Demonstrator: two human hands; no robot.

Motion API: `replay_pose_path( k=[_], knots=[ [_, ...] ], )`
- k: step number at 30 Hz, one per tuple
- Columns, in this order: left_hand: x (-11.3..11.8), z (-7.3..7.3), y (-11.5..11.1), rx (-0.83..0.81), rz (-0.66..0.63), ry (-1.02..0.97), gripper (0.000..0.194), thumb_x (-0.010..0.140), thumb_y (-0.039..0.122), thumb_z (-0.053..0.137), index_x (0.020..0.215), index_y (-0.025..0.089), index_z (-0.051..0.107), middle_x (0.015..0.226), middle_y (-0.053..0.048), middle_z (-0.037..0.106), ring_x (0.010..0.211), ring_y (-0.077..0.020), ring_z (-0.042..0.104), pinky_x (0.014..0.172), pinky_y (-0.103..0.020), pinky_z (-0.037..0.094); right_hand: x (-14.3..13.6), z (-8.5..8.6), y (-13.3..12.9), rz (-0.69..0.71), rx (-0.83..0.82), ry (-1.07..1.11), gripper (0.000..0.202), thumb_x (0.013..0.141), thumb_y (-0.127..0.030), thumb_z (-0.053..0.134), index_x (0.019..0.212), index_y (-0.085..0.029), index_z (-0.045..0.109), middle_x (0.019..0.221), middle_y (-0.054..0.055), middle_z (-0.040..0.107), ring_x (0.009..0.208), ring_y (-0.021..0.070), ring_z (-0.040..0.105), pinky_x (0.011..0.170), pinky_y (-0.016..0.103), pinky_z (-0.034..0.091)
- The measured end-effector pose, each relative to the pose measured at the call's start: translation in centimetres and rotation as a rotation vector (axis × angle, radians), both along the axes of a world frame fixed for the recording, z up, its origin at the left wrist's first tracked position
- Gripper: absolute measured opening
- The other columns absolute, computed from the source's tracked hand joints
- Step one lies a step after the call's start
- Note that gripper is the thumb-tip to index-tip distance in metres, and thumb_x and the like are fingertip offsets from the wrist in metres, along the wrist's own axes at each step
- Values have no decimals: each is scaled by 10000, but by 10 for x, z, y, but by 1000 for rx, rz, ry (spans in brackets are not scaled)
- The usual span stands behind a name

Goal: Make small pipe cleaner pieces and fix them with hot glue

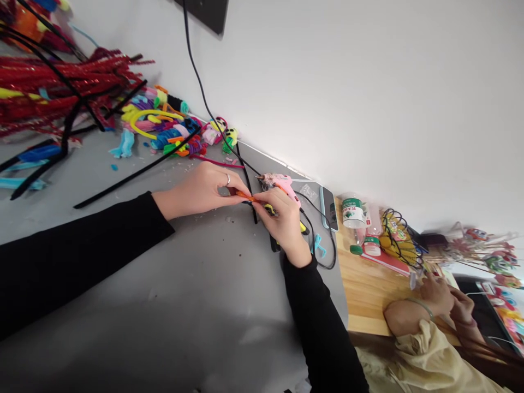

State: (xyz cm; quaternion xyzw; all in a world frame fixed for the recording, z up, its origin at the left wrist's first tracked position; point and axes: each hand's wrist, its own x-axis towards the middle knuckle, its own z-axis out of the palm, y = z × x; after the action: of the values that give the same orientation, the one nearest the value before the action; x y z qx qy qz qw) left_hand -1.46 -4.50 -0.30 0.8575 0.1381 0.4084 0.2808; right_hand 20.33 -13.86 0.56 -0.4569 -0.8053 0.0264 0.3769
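Near the middle of the head view, my left hand (204, 188), with a ring on one finger, pinches one end of a small orange piece (244, 195). My right hand (284, 218) pinches the other end, so the fingertips of both hands nearly meet. Something small and dark shows just under the orange piece; I cannot make out what it is. Behind my right hand lies a pink glue gun (290, 188), its nozzle pointing left. Yellow-and-black tools (275, 243) are partly hidden beneath that hand.
Red glittery stems (82, 82) and colourful fuzzy pieces (164, 128) fill the back left. A black stem (139, 172) lies behind my left forearm. A phone (328, 208), cable and bottles (354, 213) are at right. Beyond, another person's hands (438, 295) work at a wooden table (364, 284).
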Motion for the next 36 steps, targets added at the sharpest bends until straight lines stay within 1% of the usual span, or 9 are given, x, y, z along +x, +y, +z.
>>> replay_pose_path(
  k=[4,8,12,15,19,27,31,34,36],
  knots=[
    [0,1,0,-14,-8,11,188,980,291,647,938,208,810,917,-38,826,788,-184,754,755,-264,583,1,-1,0,-19,-39,2,114,1040,-250,622,995,-218,722,847,41,739,781,179,670,724,336,556],
    [0,4,0,-37,-31,29,187,982,324,660,1033,213,802,970,-39,826,827,-190,752,783,-296,604,3,-2,0,-25,-29,-3,105,1038,-244,627,988,-219,716,883,48,761,819,184,696,750,334,559],
    [1,4,2,-40,-67,32,191,999,345,639,991,248,802,971,-40,823,838,-190,747,797,-320,619,3,-2,1,-38,-47,-3,91,1029,-264,646,988,-229,720,869,44,756,802,191,690,748,341,558],
    [1,1,2,-25,-39,25,205,1000,342,634,982,242,813,972,-44,825,837,-180,756,801,-288,612,3,-2,1,-41,-66,-6,91,1024,-261,652,981,-231,726,888,44,764,802,190,688,765,344,557],
    [1,0,0,-21,2,60,189,981,315,656,987,221,820,956,-28,826,825,-162,758,804,-253,597,3,-3,1,-43,-79,24,89,1019,-251,660,971,-224,729,872,35,753,771,176,669,739,318,537],
    [0,8,-5,-25,37,122,186,984,296,656,989,211,822,947,-26,830,819,-173,757,799,-278,591,3,-4,2,-42,-69,57,118,1016,-281,670,930,-229,732,838,28,743,753,179,654,726,325,513],
    [0,8,-5,-44,59,142,193,978,340,671,969,217,819,941,-27,831,826,-186,758,793,-290,596,2,-5,2,-53,-108,76,168,1028,-337,650,928,-238,742,838,34,736,757,192,648,745,356,524],
    [0,8,-6,-65,56,138,162,976,318,680,955,232,816,944,-24,831,823,-177,753,787,-279,587,2,-6,2,-50,-139,87,190,1038,-371,630,952,-251,750,847,34,732,773,204,644,785,391,538],
    [0,8,-6,-70,47,121,148,977,299,680,953,243,816,944,-21,831,813,-174,749,771,-279,583,2,-6,3,-51,-132,84,188,1037,-368,630,951,-252,750,842,31,733,770,203,642,778,389,541]
  ],
)
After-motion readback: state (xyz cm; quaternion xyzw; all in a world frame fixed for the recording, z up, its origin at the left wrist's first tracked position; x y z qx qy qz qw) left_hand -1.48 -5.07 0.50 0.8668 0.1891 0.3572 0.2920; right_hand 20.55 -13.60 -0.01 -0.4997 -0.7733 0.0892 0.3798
